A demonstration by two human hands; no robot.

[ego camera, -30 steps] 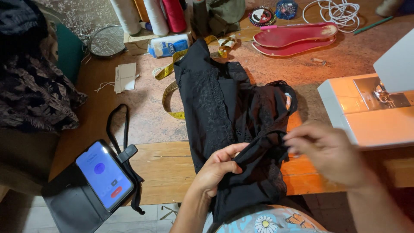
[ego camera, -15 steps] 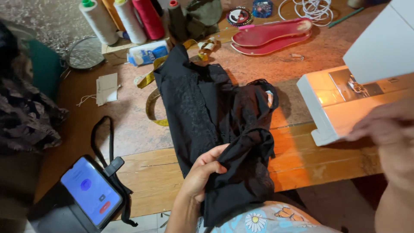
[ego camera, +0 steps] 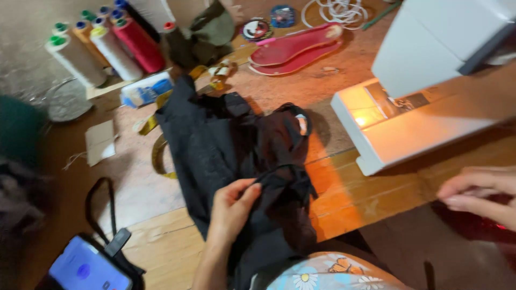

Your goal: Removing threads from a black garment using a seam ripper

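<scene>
Black garment (ego camera: 236,156) partly hides left hand (ego camera: 231,209).

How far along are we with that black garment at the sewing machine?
Done: the sewing machine light is on. In hand: the left hand pinches a fold of the black garment; the right hand is off it, empty. Left: the garment lies on the table, not under the needle.
</scene>
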